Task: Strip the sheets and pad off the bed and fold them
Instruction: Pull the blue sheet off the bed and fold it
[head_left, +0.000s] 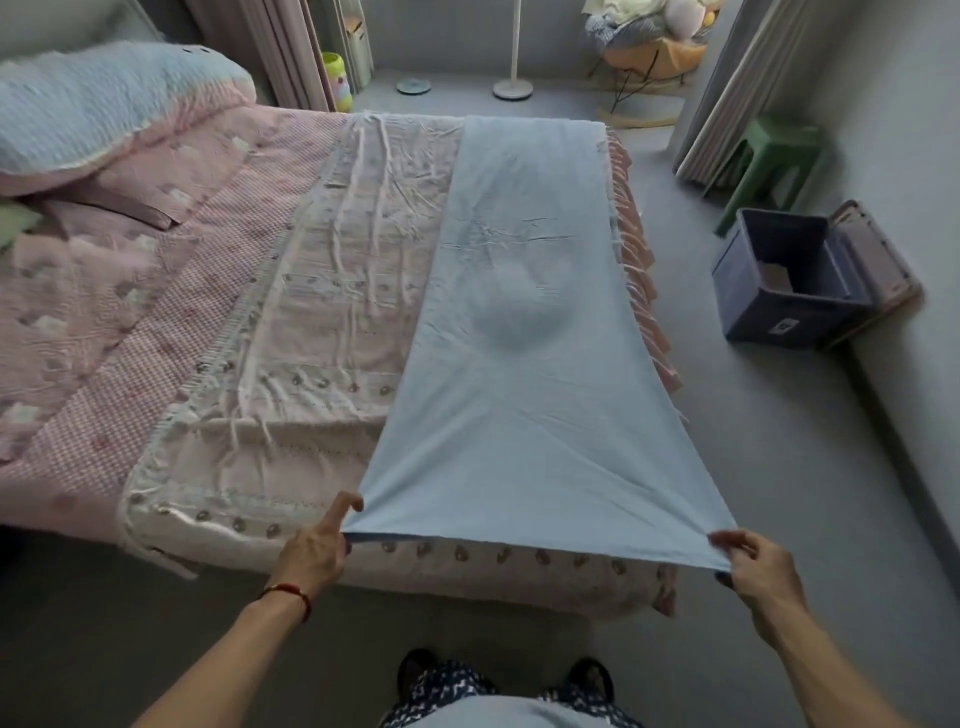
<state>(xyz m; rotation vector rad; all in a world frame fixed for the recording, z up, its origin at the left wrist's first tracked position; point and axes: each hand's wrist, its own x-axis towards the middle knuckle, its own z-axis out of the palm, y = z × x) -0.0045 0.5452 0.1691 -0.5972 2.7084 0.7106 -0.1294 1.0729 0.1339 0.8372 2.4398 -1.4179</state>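
A pale blue sheet (524, 322), already doubled into a long strip, is laid along the right side of the bed (234, 519), reaching from the far edge to the near edge, where its two near corners are lifted just clear of the mattress. The left corner is pinched by the left hand (317, 551) between thumb and curled fingers; the right corner is pinched by the right hand (753, 566), and the cloth is drawn taut between them. The folding step appears to be in hand rather than the stripping: a quilted pad (322, 270) is left spread beneath the sheet, and a pink cover (104, 322) lies bunched toward the left side. The next move would seem to call for both corners to be carried evenly to the far edge, so that the strip is halved squarely. A dark storage box (784, 280) stands open on the floor (753, 467) beside the bed's right edge.
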